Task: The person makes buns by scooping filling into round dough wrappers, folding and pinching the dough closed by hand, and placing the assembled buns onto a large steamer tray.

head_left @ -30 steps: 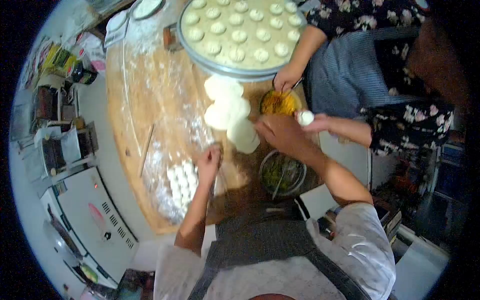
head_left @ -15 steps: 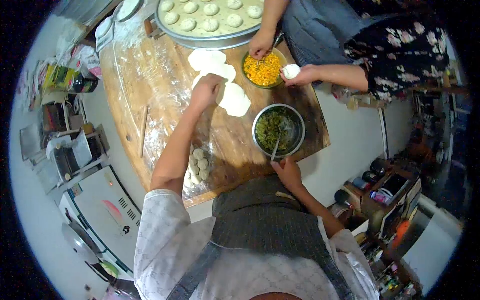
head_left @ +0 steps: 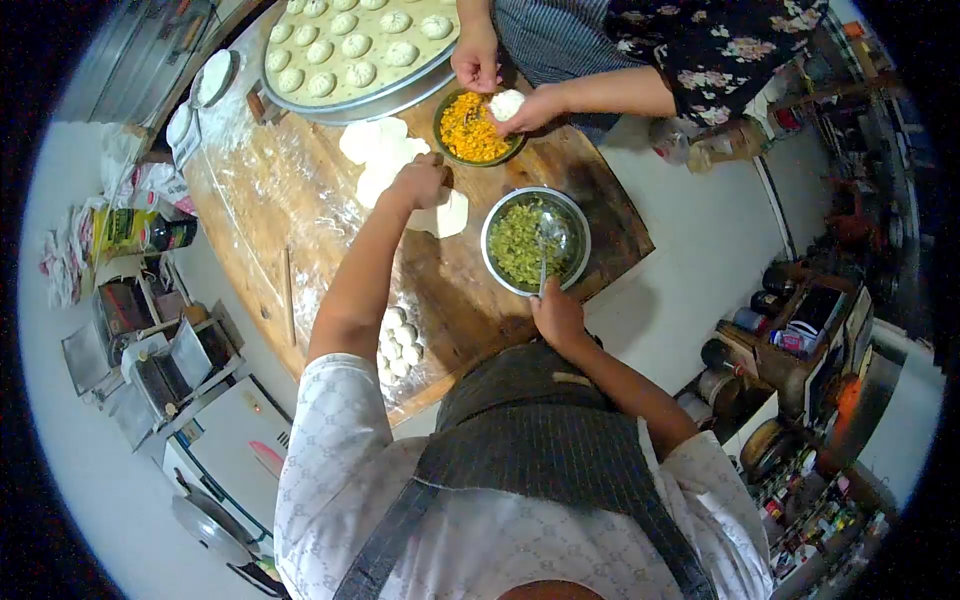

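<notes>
My left hand is over the flat round dough wrappers, its fingers curled down and closed on the edge of one dough wrapper. Their tips are partly hidden. In my right hand is the handle of a metal spoon. The spoon's bowl rests among chopped green filling inside a steel bowl near the table's right edge.
Across the table, a co-worker's hands hold a filled wrapper above a bowl of orange filling. A large steamer tray carries several buns. A rolling pin and dough pieces lie nearer me.
The camera view has shifted. My left hand has moved toward the right side of the wrappers. My right hand has come up the spoon to the bowl's rim. The co-worker's hands have drawn together.
</notes>
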A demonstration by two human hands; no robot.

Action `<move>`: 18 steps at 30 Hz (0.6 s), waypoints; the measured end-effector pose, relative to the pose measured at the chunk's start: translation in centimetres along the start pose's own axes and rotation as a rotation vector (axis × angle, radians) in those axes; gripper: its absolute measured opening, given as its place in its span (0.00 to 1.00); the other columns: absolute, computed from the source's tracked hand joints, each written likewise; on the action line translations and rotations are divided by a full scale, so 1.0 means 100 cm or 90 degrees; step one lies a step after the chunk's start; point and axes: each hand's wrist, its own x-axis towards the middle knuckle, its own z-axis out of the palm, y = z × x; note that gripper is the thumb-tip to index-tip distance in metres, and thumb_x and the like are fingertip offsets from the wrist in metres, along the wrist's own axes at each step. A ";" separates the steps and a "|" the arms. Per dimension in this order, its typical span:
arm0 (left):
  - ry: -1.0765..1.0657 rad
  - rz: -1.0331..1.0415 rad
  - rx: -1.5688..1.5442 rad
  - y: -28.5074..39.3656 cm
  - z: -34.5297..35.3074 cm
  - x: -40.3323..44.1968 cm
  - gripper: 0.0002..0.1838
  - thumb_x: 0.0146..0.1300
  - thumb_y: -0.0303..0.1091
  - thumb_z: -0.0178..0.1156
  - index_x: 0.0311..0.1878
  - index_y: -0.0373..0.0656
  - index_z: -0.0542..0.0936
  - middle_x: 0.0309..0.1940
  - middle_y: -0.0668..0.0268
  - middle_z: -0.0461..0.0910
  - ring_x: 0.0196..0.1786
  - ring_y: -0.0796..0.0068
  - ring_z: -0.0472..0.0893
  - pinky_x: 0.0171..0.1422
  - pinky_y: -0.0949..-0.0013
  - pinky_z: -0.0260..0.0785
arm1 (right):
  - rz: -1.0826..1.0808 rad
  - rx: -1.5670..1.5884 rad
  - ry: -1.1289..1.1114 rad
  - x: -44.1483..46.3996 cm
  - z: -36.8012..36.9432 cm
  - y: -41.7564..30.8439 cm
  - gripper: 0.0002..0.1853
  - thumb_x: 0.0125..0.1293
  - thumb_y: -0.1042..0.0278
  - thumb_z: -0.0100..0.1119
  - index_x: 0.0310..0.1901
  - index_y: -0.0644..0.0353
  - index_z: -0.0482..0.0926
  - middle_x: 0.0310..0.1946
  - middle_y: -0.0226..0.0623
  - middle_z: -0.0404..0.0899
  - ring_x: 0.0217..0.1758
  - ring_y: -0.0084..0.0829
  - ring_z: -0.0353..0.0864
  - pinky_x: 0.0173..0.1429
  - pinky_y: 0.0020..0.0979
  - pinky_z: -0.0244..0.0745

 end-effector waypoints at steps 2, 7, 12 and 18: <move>0.051 0.076 0.059 -0.017 0.015 0.002 0.18 0.46 0.41 0.62 0.40 0.41 0.78 0.37 0.58 0.80 0.48 0.54 0.77 0.49 0.55 0.72 | 0.027 0.024 0.009 -0.001 0.002 0.002 0.20 0.59 0.61 0.62 0.46 0.64 0.67 0.29 0.54 0.80 0.33 0.57 0.81 0.37 0.53 0.75; 0.039 -0.038 -0.090 0.027 -0.046 -0.036 0.16 0.49 0.35 0.61 0.41 0.39 0.79 0.35 0.53 0.79 0.45 0.49 0.77 0.49 0.54 0.71 | -0.009 -0.002 0.102 0.006 -0.030 0.008 0.23 0.59 0.66 0.59 0.54 0.64 0.65 0.34 0.56 0.80 0.39 0.57 0.81 0.43 0.54 0.74; 0.075 -0.060 -0.102 0.065 -0.075 -0.103 0.15 0.51 0.28 0.61 0.44 0.38 0.79 0.34 0.50 0.79 0.40 0.46 0.78 0.48 0.54 0.71 | 0.255 0.244 0.004 0.040 -0.025 0.029 0.23 0.60 0.63 0.59 0.55 0.64 0.71 0.39 0.56 0.81 0.46 0.50 0.81 0.49 0.49 0.73; 0.305 -0.470 -0.948 0.102 -0.037 -0.162 0.15 0.59 0.24 0.56 0.51 0.32 0.78 0.46 0.56 0.81 0.50 0.66 0.81 0.50 0.65 0.75 | 0.145 0.243 -0.016 0.072 -0.040 0.045 0.13 0.63 0.64 0.53 0.42 0.64 0.79 0.36 0.53 0.82 0.40 0.52 0.82 0.46 0.49 0.76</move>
